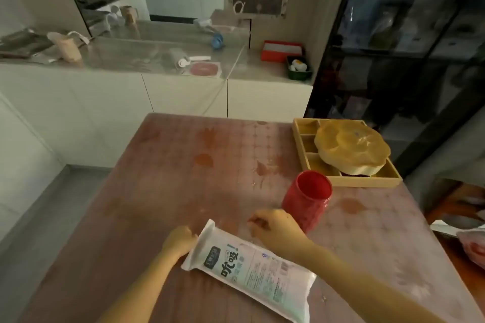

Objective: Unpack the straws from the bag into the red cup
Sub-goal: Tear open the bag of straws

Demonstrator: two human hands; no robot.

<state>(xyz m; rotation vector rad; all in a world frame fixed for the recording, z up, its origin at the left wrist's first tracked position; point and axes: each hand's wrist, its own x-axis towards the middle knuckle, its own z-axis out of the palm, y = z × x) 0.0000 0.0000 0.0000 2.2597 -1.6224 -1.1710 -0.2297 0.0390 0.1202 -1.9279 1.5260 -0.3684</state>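
A white sealed bag of straws [249, 270] with printed lettering lies diagonally on the reddish table [183, 170], near the front edge. My left hand [179, 241] is curled into a fist, touching the bag's left edge near its top corner; whether it pinches the bag is unclear. My right hand [275, 225] rests on the table just beyond the bag's upper side, fingers curled, nothing visible in it. The red cup [307, 199] stands upright and looks empty, right behind my right hand. No loose straws show.
A wooden divided tray [304, 136] with a round yellow lidded box [351, 149] sits at the table's far right. White cabinets and a cluttered counter [131, 55] stand beyond. A dark glass cabinet [406, 47] rises on the right. A pinkish item [472, 246] lies beside the table's right edge.
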